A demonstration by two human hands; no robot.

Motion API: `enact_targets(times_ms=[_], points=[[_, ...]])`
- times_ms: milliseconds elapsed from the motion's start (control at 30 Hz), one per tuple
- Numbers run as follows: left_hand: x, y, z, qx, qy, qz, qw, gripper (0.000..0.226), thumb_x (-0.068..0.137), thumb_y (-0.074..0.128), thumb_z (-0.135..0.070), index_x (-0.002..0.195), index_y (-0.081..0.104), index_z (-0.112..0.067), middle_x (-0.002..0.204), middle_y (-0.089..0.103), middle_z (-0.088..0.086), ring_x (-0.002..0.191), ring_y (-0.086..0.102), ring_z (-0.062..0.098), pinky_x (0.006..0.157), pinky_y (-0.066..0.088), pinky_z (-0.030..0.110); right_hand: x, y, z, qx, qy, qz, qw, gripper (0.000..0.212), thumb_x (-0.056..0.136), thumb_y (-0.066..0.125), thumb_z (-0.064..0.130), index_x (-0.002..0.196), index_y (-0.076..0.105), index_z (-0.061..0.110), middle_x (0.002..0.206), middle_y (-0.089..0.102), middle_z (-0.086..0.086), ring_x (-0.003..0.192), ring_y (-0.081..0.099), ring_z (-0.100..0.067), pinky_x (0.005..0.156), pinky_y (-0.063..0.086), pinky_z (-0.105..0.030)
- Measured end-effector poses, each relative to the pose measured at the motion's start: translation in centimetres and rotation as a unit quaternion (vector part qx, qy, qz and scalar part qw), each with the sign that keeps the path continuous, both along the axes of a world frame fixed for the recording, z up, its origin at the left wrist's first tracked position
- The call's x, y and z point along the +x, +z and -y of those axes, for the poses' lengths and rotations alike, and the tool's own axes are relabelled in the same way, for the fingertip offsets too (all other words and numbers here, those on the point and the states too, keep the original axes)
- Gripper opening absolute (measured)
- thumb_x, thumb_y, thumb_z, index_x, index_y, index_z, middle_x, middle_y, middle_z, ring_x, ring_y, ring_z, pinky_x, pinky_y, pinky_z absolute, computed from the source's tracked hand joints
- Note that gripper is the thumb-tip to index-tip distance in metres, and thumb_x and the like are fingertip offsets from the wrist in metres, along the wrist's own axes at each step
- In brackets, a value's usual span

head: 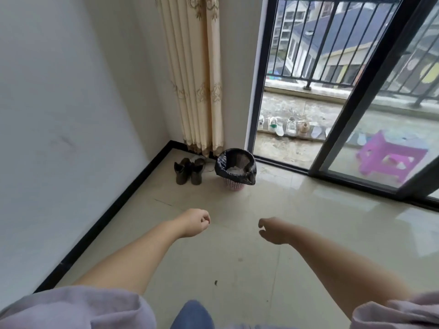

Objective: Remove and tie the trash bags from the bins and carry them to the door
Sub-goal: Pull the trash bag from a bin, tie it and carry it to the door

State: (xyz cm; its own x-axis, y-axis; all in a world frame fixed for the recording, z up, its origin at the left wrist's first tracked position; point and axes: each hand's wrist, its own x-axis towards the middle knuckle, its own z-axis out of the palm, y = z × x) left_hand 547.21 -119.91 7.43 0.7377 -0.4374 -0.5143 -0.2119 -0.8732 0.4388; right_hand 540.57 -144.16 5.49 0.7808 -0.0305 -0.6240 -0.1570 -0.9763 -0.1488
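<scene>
A small pink lattice bin [234, 185] stands on the tiled floor near the room's corner, beside the balcony door. A black trash bag [221, 166] lines it, its rim folded over the bin's top, with some pale rubbish inside. Both my arms reach forward over the floor, well short of the bin. My left hand [195, 222] holds nothing and its fingers hang loosely curled. My right hand [273, 230] is also empty, fingers relaxed and slightly bent.
A pair of dark boots [188, 170] sits left of the bin by a cream curtain [197, 74]. The sliding glass door [370, 96] is open onto a balcony with a row of shoes [291, 126] and a pink stool [389, 156]. A white wall [66, 103] runs along the left.
</scene>
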Motion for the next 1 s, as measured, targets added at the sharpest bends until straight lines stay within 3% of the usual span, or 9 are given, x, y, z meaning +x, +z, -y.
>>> enact_targets(times_ms=[133, 267, 400, 600, 700, 833, 933, 1000], points=[[8.8, -1.8, 2.4, 0.017, -0.028, -0.008, 0.999, 0.03, 0.093, 0.042, -0.021, 0.114, 0.062, -0.014, 0.117, 0.062, 0.007, 0.101, 0.056, 0.023, 0.083, 0.042, 0.027, 8.4, -1.4, 1.7, 0.014, -0.02, 0.005, 1.0, 0.042, 0.099, 0.036, 0.024, 0.136, 0.041, 0.005, 0.138, 0.046, -0.018, 0.127, 0.045, -0.032, 0.1, 0.038, -0.033], [18.4, -3.2, 5.2, 0.015, -0.071, -0.01, 0.997, 0.03, 0.094, 0.04, -0.021, 0.115, 0.062, -0.016, 0.118, 0.061, 0.006, 0.097, 0.055, 0.021, 0.081, 0.042, 0.026, 16.9, -3.4, 4.0, 0.024, -0.066, 0.004, 0.998, 0.042, 0.099, 0.036, 0.023, 0.136, 0.041, 0.005, 0.138, 0.046, -0.018, 0.127, 0.044, -0.032, 0.1, 0.038, -0.033], [28.3, -4.5, 8.1, 0.051, -0.119, -0.024, 0.991, 0.032, 0.093, 0.039, -0.019, 0.116, 0.061, -0.014, 0.122, 0.061, 0.006, 0.11, 0.056, 0.023, 0.083, 0.041, 0.025, 24.4, -5.0, 6.4, 0.051, -0.134, 0.0, 0.99, 0.04, 0.099, 0.036, 0.025, 0.134, 0.043, 0.007, 0.134, 0.052, -0.016, 0.123, 0.048, -0.032, 0.096, 0.04, -0.032], [38.0, -8.3, 14.4, 0.049, -0.115, -0.072, 0.99, 0.032, 0.092, 0.039, -0.017, 0.114, 0.062, -0.012, 0.121, 0.062, 0.008, 0.109, 0.056, 0.023, 0.08, 0.038, 0.022, 32.0, -9.1, 10.9, 0.08, -0.192, -0.038, 0.977, 0.04, 0.098, 0.037, 0.029, 0.133, 0.044, 0.012, 0.133, 0.055, -0.012, 0.121, 0.051, -0.029, 0.095, 0.041, -0.032], [41.4, -12.5, 17.0, 0.026, -0.074, -0.087, 0.993, 0.029, 0.091, 0.04, -0.019, 0.108, 0.063, -0.016, 0.114, 0.063, 0.006, 0.095, 0.055, 0.02, 0.077, 0.041, 0.023, 36.0, -12.8, 13.8, 0.088, -0.197, -0.056, 0.975, 0.039, 0.098, 0.037, 0.028, 0.132, 0.045, 0.011, 0.132, 0.054, -0.013, 0.12, 0.051, -0.03, 0.094, 0.041, -0.033], [46.0, -21.3, 19.6, -0.027, 0.049, -0.137, 0.989, 0.022, 0.092, 0.041, -0.017, 0.095, 0.063, -0.019, 0.091, 0.065, 0.001, 0.081, 0.055, 0.017, 0.06, 0.042, 0.022, 41.7, -21.0, 16.8, 0.118, -0.232, -0.06, 0.964, 0.036, 0.097, 0.037, 0.025, 0.128, 0.048, 0.009, 0.125, 0.059, -0.014, 0.114, 0.056, -0.03, 0.091, 0.044, -0.032], [49.3, -29.9, 21.3, -0.065, 0.148, -0.194, 0.968, 0.022, 0.095, 0.038, -0.013, 0.084, 0.057, -0.016, 0.075, 0.06, -0.001, 0.067, 0.055, 0.014, 0.057, 0.04, 0.021, 45.3, -29.3, 17.8, 0.174, -0.297, -0.075, 0.936, 0.034, 0.094, 0.038, 0.02, 0.12, 0.053, 0.005, 0.102, 0.064, -0.013, 0.094, 0.065, -0.029, 0.069, 0.047, -0.029], [51.1, -35.7, 22.3, -0.083, 0.22, -0.209, 0.949, 0.021, 0.096, 0.039, -0.018, 0.087, 0.056, -0.013, 0.073, 0.058, 0.0, 0.065, 0.053, 0.012, 0.059, 0.039, 0.022, 47.3, -34.9, 18.0, 0.2, -0.329, -0.09, 0.919, 0.034, 0.095, 0.036, 0.019, 0.12, 0.052, 0.003, 0.096, 0.061, -0.009, 0.082, 0.064, -0.023, 0.056, 0.042, -0.025]])
